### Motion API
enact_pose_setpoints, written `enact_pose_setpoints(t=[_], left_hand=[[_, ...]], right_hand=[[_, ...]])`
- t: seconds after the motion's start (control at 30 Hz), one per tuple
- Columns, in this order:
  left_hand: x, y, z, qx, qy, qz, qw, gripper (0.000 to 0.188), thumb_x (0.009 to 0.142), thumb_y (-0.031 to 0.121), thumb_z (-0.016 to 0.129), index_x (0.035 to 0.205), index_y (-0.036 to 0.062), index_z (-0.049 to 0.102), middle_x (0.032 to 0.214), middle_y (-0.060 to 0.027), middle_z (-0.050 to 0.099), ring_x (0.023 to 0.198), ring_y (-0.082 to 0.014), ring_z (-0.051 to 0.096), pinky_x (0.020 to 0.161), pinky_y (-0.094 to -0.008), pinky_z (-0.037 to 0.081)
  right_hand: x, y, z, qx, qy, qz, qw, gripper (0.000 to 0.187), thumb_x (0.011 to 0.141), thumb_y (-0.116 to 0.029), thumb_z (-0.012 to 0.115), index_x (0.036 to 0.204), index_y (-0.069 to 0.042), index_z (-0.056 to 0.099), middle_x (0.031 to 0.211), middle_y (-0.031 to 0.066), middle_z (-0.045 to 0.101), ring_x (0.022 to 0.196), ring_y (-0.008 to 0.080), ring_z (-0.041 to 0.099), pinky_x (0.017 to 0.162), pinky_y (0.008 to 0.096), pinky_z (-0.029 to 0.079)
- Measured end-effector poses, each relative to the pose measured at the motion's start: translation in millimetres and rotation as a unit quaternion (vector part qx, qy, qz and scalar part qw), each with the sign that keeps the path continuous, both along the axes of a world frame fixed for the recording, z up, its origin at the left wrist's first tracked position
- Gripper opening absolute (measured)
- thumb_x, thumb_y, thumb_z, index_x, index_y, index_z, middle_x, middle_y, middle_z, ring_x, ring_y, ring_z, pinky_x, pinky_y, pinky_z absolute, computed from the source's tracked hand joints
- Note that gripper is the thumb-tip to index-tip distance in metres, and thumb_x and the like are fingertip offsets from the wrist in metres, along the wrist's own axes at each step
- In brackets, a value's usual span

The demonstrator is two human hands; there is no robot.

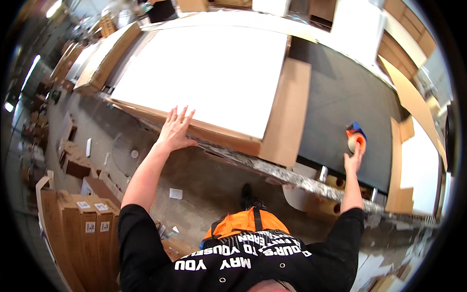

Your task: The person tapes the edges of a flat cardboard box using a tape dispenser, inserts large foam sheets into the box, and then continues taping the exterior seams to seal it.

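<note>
A white panel point(204, 73) lies in a shallow cardboard box on the worktable. My left hand point(176, 130) is open at the box's near edge, its fingers spread over the white surface and its thumb out to the side. A cardboard flap point(287, 114) folds outward from the box's right side. Over the dark tabletop to the right is a tape dispenser point(359, 138) in orange and blue with a roll of tape. My right hand point(354, 159) has its fingers on the dispenser's near end, partly hidden, while the thumb stands off to the left.
The table's worn near edge point(287, 179) runs in front of me. Another cardboard piece with a white panel point(419, 168) is at the far right. A long carton point(108, 58) lies at the left. Several flat cartons point(87, 233) stand on the floor at lower left.
</note>
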State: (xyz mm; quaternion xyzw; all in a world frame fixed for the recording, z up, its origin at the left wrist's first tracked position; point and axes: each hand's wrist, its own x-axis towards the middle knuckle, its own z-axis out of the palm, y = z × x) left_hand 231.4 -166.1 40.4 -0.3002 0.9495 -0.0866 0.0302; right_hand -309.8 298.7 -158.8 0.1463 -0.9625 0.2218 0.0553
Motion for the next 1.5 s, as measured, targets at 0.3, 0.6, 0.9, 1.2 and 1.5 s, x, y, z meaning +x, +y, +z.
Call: enact_pose_setpoints(t=[0.3, 0.6, 0.9, 1.2, 1.5], left_hand=[[-2, -62, -11, 0.081, -0.028, -0.072, 0.994, 0.085, 0.073, 0.055, 0.081, 0.146, 0.0305, 0.046, 0.157, -0.0072, 0.040, 0.139, -0.0387, 0.045, 0.113, -0.0454, 0.043], [31, -137, -8, 0.237, 0.013, -0.260, 0.936, 0.075, 0.085, 0.043, 0.074, 0.146, 0.0127, 0.044, 0.155, -0.0097, 0.043, 0.138, -0.0353, 0.047, 0.114, -0.0439, 0.041], [238, -410, 2, 0.068, 0.016, -0.248, 0.966, 0.122, 0.065, 0.056, 0.085, 0.152, -0.0002, 0.021, 0.156, -0.0285, 0.031, 0.146, -0.0404, 0.032, 0.122, -0.0569, 0.018], [217, -483, -39, 0.175, 0.026, -0.343, 0.923, 0.135, 0.068, 0.086, 0.060, 0.156, -0.0038, 0.013, 0.162, -0.0266, 0.019, 0.153, -0.0428, 0.011, 0.122, -0.0583, 0.002], [167, -404, -53, 0.033, 0.147, -0.284, 0.947, 0.085, 0.093, 0.040, 0.057, 0.157, 0.0010, 0.017, 0.162, -0.0300, 0.014, 0.149, -0.0538, 0.011, 0.119, -0.0652, 0.007]], right_hand=[[-51, -29, -25, 0.090, 0.003, -0.065, 0.994, 0.049, 0.090, -0.025, 0.071, 0.133, -0.007, 0.055, 0.153, 0.0296, 0.032, 0.137, 0.0434, 0.041, 0.110, 0.0463, 0.040], [181, -146, 65, 0.001, 0.125, -0.010, 0.992, 0.060, 0.089, -0.016, 0.072, 0.143, -0.007, 0.048, 0.156, 0.0272, 0.034, 0.139, 0.0431, 0.042, 0.108, 0.0454, 0.043], [425, -391, 207, 0.077, 0.067, 0.359, 0.928, 0.084, 0.090, -0.069, 0.053, 0.145, -0.005, 0.046, 0.157, 0.0262, 0.030, 0.143, 0.0490, 0.027, 0.113, 0.0611, 0.028], [412, -441, 159, 0.222, 0.027, 0.310, 0.924, 0.104, 0.082, -0.078, 0.053, 0.155, -0.008, 0.030, 0.161, 0.0287, 0.013, 0.146, 0.0508, 0.014, 0.117, 0.0656, 0.016], [401, -451, 163, 0.199, 0.042, 0.273, 0.940, 0.094, 0.087, -0.073, 0.051, 0.156, -0.013, 0.030, 0.163, 0.0220, 0.018, 0.149, 0.0458, 0.016, 0.122, 0.0548, 0.010]])
